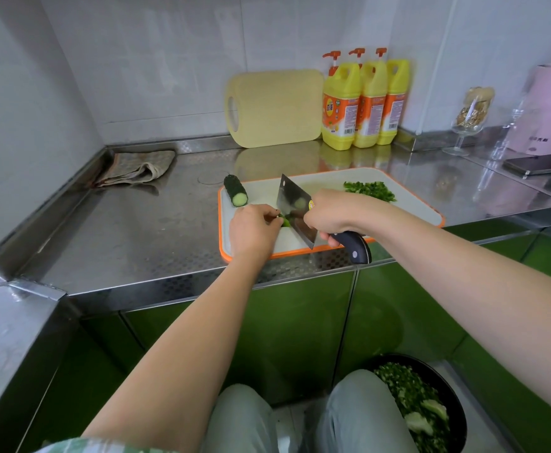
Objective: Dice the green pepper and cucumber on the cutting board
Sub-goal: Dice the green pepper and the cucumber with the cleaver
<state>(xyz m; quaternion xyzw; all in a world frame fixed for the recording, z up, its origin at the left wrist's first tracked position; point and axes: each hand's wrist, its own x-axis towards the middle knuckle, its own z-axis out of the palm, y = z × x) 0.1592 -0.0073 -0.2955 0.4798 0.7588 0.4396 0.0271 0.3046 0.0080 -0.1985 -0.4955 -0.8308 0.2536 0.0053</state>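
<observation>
A single wide-angle camera worn on the head looks forward and down, close over a steel counter (pixel 130 230), the cutting board (pixel 408 210) at frame centre, tiled corner walls (pixel 156 67) across the top, the wearer's knees (pixel 359 407) at the bottom edge.

Behind left hand (pixel 254 232) and cleaver (pixel 292 197), a mostly hidden green piece (pixel 285 221); pink appliance (pixel 548 109) cut off at right edge.

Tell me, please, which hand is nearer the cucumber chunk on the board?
Left. The left hand lies just in front of the cucumber chunk; the right hand grips the cleaver farther right.
</observation>
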